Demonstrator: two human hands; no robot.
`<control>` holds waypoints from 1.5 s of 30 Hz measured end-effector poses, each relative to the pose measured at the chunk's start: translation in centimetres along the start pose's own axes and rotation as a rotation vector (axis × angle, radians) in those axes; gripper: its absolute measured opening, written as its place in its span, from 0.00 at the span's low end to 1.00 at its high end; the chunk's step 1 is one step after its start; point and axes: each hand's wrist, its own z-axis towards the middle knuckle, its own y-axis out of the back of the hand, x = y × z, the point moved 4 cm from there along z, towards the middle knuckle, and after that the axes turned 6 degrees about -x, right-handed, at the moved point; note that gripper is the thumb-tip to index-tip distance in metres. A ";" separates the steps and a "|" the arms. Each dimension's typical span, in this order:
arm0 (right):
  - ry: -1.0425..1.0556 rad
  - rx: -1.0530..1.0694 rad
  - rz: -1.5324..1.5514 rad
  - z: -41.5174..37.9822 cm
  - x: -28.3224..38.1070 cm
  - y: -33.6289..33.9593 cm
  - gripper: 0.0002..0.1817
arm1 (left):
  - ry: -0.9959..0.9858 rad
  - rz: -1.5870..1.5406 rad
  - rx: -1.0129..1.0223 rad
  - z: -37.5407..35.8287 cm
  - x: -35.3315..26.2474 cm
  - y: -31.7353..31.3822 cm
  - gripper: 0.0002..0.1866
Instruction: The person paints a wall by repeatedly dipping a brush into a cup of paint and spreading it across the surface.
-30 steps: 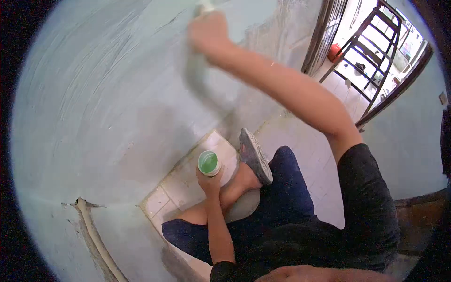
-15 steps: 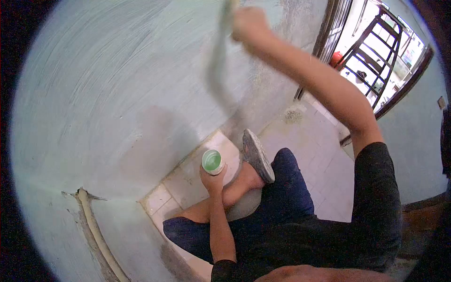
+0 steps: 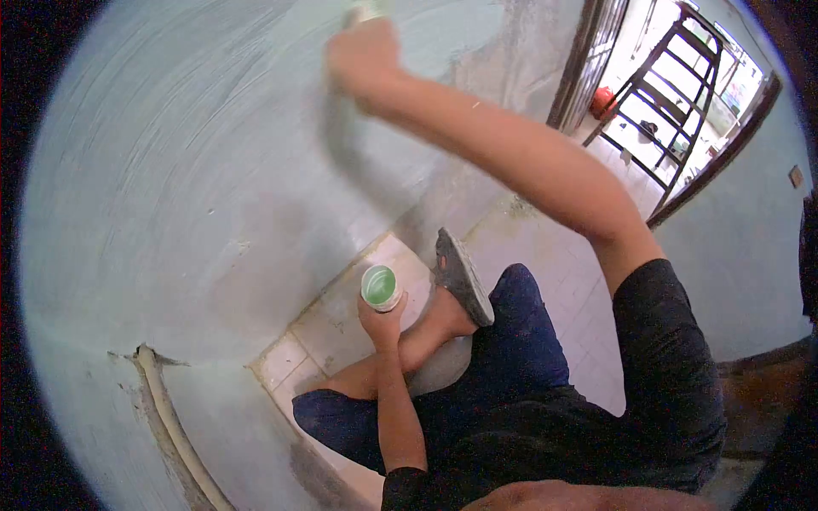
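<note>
My left hand (image 3: 383, 324) is wrapped round a small white tub (image 3: 381, 301), held upright low over the tiled floor. Green paint (image 3: 379, 284) shows inside it. Up at the top of the view, my right hand (image 3: 364, 55) is raised and closed on a paintbrush (image 3: 368, 10). Only a short pale piece of the brush can be seen; the rest is hidden by the hand or cut off by the frame edge. The hand is close to the pale green wall (image 3: 230, 111), which carries curved brush strokes and a greyer lower band.
A pipe (image 3: 175, 426) runs in a broken groove in the wall at lower left. My bent leg and grey shoe (image 3: 464, 279) are beside the tub. Through the doorway at upper right stand a dark stepladder (image 3: 667, 98) and a red object (image 3: 601, 100).
My right hand has swept left along the wall with the paintbrush, its forearm following. My left hand and the tub have hardly moved. The view has shifted slightly.
</note>
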 end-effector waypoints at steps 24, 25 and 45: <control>0.276 -0.047 0.141 -3.2 6.8 1.8 0.16 | -0.013 -0.049 -0.031 -0.7 -1.0 0.4 0.41; 0.226 0.016 0.195 -4.2 7.0 1.6 0.17 | -0.018 -0.056 -0.026 -0.6 -1.0 0.3 0.41; 0.005 0.045 0.044 -13.7 -8.7 -4.2 0.28 | 0.046 -0.088 -0.004 -0.6 -2.1 1.6 0.40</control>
